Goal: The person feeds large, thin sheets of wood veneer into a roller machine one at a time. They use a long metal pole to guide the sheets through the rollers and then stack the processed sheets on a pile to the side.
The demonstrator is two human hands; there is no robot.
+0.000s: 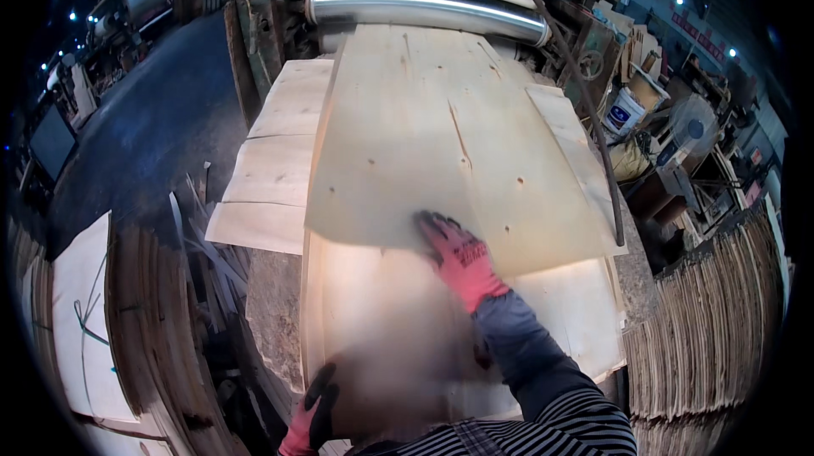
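Note:
A large, pale wood veneer sheet (398, 134) with knots and a long split reaches from under a shiny metal roller (424, 8) toward me. It rests on a pile of lighter veneer sheets (560, 312). My right hand (462, 265), in a red glove with dark fingertips, lies flat across the sheet's near edge with its fingers stretched forward. Low on the left, my left hand (311, 414) wears a matching glove. It is beside the pile's near left edge, fingers apart, with nothing seen in it. A blurred patch covers the pile between my hands.
Other veneer pieces (275, 159) stick out along the left side. A dark bar (585, 91) slants down at the right. Stacks of veneer (704, 337) stand at both sides. A white bucket (625, 110) and a fan (694, 127) are at the right; dark floor (161, 134) lies left.

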